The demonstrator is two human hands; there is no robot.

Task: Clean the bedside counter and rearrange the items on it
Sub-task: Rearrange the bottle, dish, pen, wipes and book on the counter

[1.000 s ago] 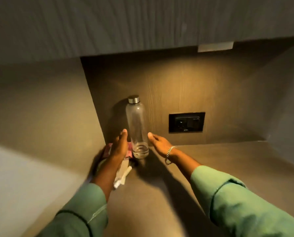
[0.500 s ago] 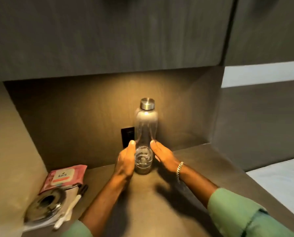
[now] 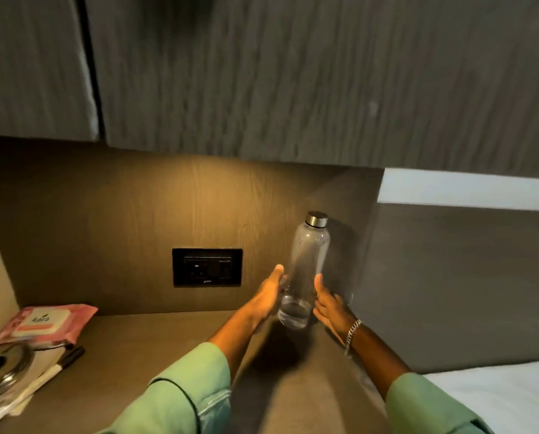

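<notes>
Under dark cabinets, our brown tabletop [image 3: 174,346] carries a clear water bottle [image 3: 305,274] in the right rear corner. Our left hand [image 3: 266,297] and right hand [image 3: 329,303] clamp its base together; light, nearly empty, slick and tippy, so a low grip suits.

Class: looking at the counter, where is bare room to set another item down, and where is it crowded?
Free: the counter between the wipes pack and the bottle, below the socket. Crowded: the left corner.
</notes>
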